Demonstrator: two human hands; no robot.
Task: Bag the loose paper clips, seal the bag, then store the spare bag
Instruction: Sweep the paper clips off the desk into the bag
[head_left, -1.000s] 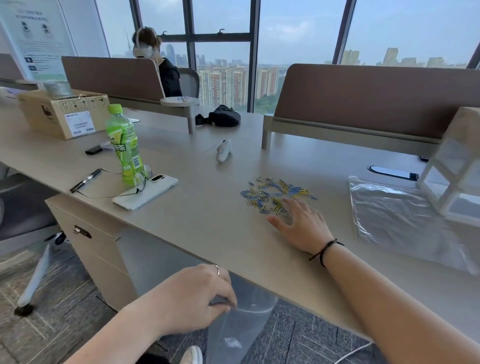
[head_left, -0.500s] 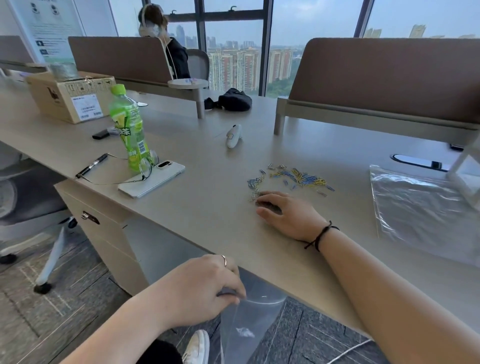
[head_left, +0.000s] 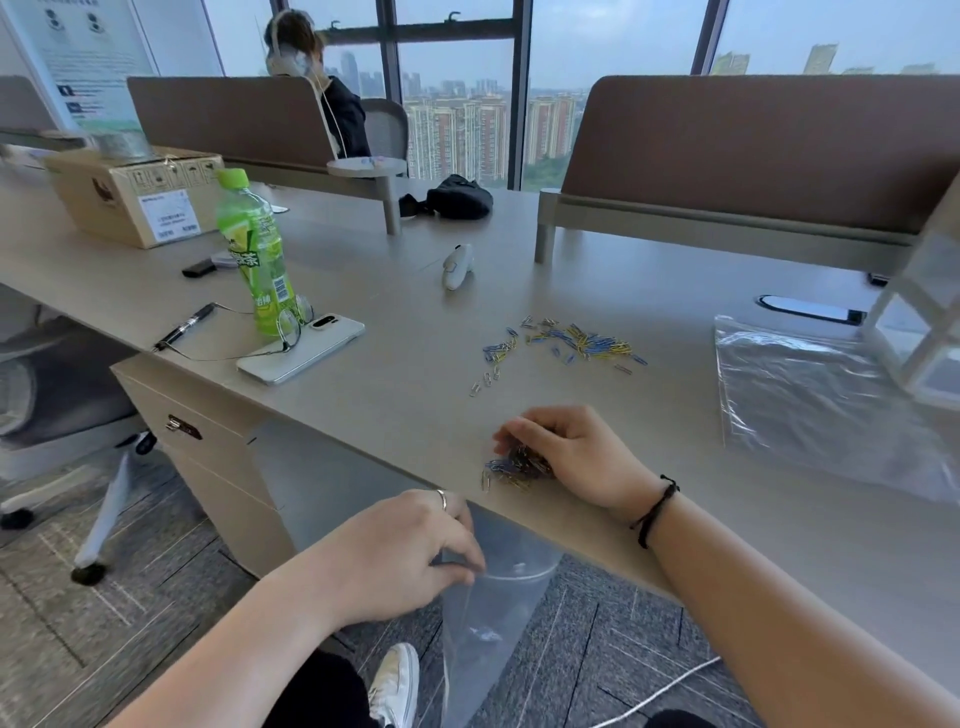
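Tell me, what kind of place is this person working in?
Most likely an open-plan office high up in a city tower. Long shared desks carry brown divider screens, a rolling office chair stands at the left, and tall windows overlook apartment blocks.

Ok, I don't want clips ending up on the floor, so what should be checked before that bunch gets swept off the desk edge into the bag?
1. Bag mouth open: ok. The left hand pinches the rim of the clear bag and its opening shows as a loop.
2. Bag under the clips: cannot tell. It hangs below the desk edge, slightly left of the bunch.
3. Bunch gathered: ok. The right hand cups a cluster of paper clips near the edge.
4. All clips collected: not ok. A scattered pile remains farther back.
5. Spare bag out of the way: ok. It lies flat at right.
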